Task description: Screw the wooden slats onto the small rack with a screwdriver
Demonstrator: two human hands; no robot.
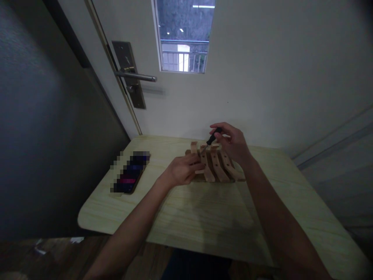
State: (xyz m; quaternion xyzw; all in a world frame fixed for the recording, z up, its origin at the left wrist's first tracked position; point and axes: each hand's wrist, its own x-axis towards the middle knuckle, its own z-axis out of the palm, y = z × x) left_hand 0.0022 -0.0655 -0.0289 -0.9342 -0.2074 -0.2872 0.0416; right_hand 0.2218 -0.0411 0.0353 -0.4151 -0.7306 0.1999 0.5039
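A small wooden rack (216,167) with several curved slats stands on the pale wood-grain table (186,217). Dark holes dot the faces of its slats. At its left end, my left hand (183,169) grips the wood, the fingers closed around one slat and partly hiding it. My right hand (231,140) is above the back of the rack, closed on the black handle of a screwdriver (214,136). The screwdriver tilts down to the left, and its thin shaft meets the upper part of a slat. Whether the tip sits in a screw is too small to tell.
A phone (131,173), partly pixelated, lies on the table's left side. Behind the table rises a white door (256,77) with a metal lever handle (140,77) and a small window (185,39). The table's rounded front left corner lies above a wooden floor.
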